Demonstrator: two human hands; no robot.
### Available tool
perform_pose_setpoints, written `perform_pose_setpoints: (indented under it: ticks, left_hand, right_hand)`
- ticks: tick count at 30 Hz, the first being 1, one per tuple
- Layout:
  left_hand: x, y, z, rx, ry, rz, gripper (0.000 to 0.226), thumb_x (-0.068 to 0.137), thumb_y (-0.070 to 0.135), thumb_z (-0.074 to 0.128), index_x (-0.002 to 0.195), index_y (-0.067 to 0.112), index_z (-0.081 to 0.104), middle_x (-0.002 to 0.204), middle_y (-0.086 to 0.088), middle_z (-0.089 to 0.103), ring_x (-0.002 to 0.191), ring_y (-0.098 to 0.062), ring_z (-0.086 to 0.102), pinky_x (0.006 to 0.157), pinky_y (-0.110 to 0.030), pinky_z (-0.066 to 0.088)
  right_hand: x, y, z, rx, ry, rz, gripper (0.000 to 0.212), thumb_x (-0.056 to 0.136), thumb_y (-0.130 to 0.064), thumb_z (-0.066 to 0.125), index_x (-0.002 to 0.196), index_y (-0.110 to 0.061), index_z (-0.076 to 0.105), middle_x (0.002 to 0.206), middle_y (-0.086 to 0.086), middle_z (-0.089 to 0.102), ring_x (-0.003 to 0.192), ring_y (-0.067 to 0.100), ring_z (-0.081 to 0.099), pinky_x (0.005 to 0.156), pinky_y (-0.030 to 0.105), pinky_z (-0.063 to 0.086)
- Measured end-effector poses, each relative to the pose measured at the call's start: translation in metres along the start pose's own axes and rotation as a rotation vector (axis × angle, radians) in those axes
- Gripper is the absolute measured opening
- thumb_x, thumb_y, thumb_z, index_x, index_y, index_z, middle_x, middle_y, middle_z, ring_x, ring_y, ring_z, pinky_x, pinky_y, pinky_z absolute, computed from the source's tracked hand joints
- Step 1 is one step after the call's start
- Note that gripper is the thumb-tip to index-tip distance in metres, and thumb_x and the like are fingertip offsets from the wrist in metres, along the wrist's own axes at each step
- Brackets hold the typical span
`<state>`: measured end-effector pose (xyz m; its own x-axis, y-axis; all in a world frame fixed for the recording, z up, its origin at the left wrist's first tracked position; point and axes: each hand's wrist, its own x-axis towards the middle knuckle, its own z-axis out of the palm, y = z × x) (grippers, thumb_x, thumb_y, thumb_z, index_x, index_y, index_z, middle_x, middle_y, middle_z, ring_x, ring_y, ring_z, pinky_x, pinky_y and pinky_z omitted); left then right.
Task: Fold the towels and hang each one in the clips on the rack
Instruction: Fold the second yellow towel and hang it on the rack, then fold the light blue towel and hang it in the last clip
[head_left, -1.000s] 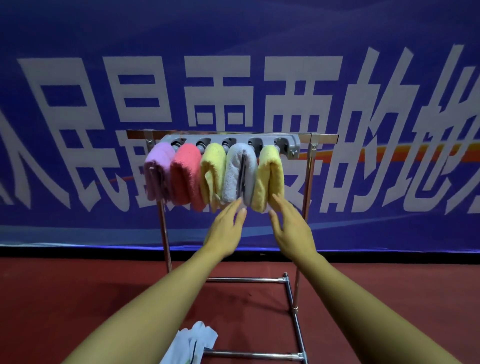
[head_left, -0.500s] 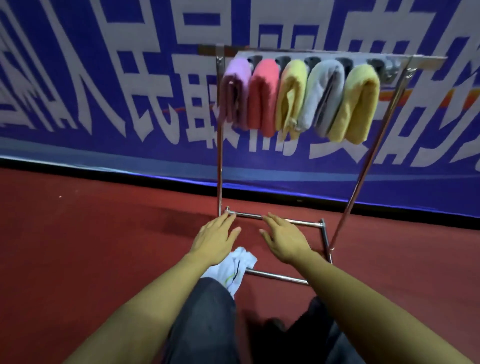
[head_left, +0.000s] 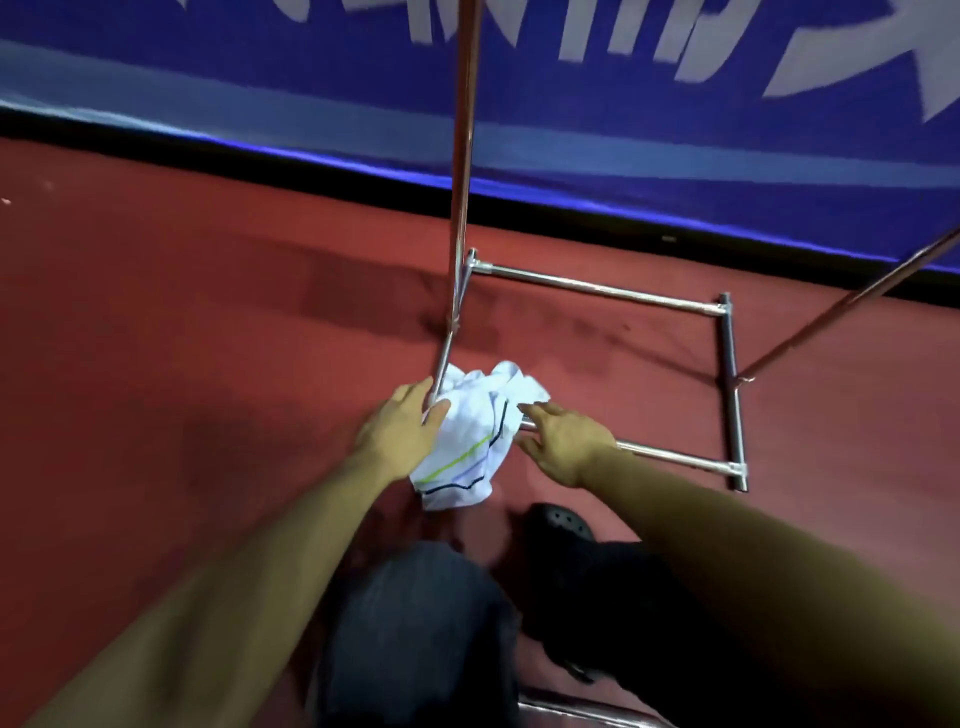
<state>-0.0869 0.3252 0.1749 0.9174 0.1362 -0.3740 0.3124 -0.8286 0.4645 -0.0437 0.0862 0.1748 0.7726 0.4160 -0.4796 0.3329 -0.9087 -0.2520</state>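
- White, crumpled, the towel (head_left: 478, 441) lies on the floor against the rack's base (head_left: 602, 285).
- We have dropped from the clips down to it.
- Our left hand (head_left: 402, 434) and right hand (head_left: 558, 441) flank it, fingers spread, gripping nothing.
- Pickup looks next.

The light is dim and fairly even, apparently from overhead, though no lamp shows. Soft dark shadows spread on the red floor (head_left: 156, 364) left of centre and beneath the metal rack (head_left: 597, 285), whose bars carry thin bright glints. The white towel (head_left: 475, 441) at centre is the brightest patch, close to overexposed. Motion blur smears the whole frame, strongest on the white lettering of the blue banner (head_left: 260, 62) along the top and on the forearms in the lower corners. Wide-angle distortion bows the banner's lower edge and splays the rack's uprights.
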Motion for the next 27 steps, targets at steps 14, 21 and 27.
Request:
perform_pose_setpoints:
  ticks: [14, 21, 27]
  left_hand:
    - [0.158, -0.088, 0.149, -0.146, -0.078, -0.373, 0.059, 0.101, 0.044, 0.056, 0.147, 0.01, 0.047, 0.145, -0.024, 0.054, 0.134, -0.042, 0.05, 0.108, -0.043, 0.039]
    - [0.186, -0.104, 0.185, -0.349, -0.042, -0.525, 0.068, 0.09, 0.054, 0.069, 0.13, 0.0, 0.06, 0.127, -0.022, 0.066, 0.12, -0.037, 0.062, 0.1, -0.038, 0.046]
    - [0.181, -0.111, 0.183, -0.35, -0.017, -0.551, 0.097, 0.065, 0.071, 0.067, 0.127, -0.004, 0.061, 0.118, -0.022, 0.069, 0.11, -0.037, 0.068, 0.096, -0.042, 0.054]
  right_hand:
    - [0.192, 0.065, 0.097, 0.393, -0.239, 0.307, 0.076, 0.098, -0.058, 0.048, 0.157, -0.016, 0.025, 0.145, 0.016, 0.052, 0.128, 0.035, 0.054, 0.093, 0.036, 0.043]
    - [0.22, 0.058, 0.134, 0.649, -0.102, 0.399, 0.076, 0.086, -0.06, 0.064, 0.144, -0.016, 0.043, 0.128, 0.009, 0.06, 0.116, 0.031, 0.06, 0.098, 0.042, 0.051]
    - [0.213, 0.056, 0.125, 0.621, -0.112, 0.332, 0.025, 0.093, -0.034, 0.069, 0.084, -0.011, 0.066, 0.082, 0.009, 0.067, 0.075, 0.027, 0.062, 0.066, 0.034, 0.048]
